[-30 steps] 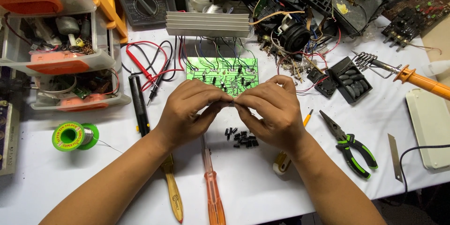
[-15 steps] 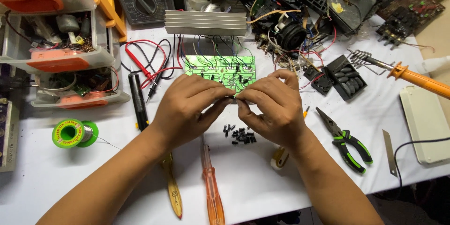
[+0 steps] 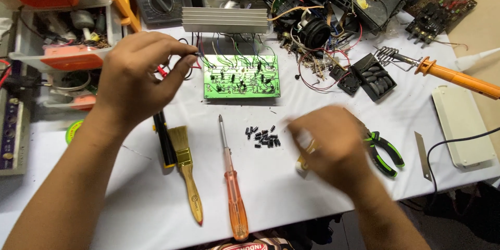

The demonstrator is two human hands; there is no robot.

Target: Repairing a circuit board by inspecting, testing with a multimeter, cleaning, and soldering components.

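Left hand (image 3: 138, 75) raised at L, thumb and forefinger pinched on a tiny dark part (image 3: 197, 53) just beside green circuit board (image 3: 241, 76); orange screwdriver (image 3: 233, 187) reaches table's front edge; small black components (image 3: 263, 137) mid-table; right hand (image 3: 330, 148) blurred, can't tell finger state; white box (image 3: 461, 125) at R edge.

Between your left hand (image 3: 136, 75) and your right hand (image 3: 333, 146) you have open white tabletop (image 3: 291, 187), broken only by the orange-handled screwdriver (image 3: 232, 182), the brush (image 3: 186, 169) and a small heap of black parts (image 3: 263, 138). Behind the green circuit board (image 3: 241, 76), wires and the finned heat sink (image 3: 225, 20) block passage. To your right, green pliers (image 3: 385, 148) and the soldering iron (image 3: 442, 73) narrow the way.
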